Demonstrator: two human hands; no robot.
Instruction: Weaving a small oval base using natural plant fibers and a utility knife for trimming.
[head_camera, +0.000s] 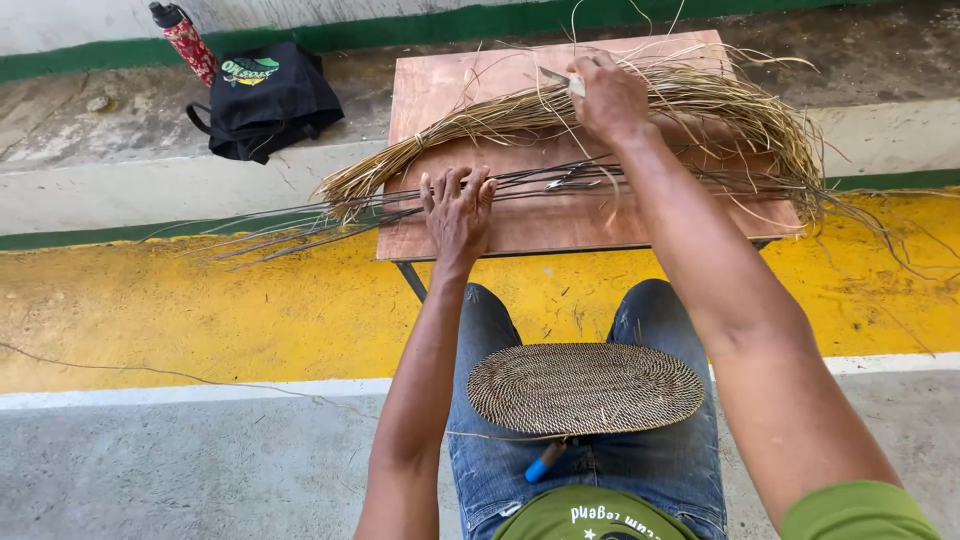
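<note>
Oval mat (585, 388) lay woven on your lap; fibres still loose on the counter (440, 90).
Your left hand (458, 210) pressed flat, fingers spread, on the dark strands (620, 180); your right hand (607, 95) gripped a small blade (560, 78) over the pale bundle (480, 125).

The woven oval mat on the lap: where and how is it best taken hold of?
Probably at a long-axis end of the mat, pinching the rim edge from the side. It lies flat across the jeans, both ends overhanging the thighs, so fingers can slip under there. Both the left hand and right hand are busy at the table.

Bright even daylight, soft shadows, sharp focus, slight wide-angle edge distortion.
</note>
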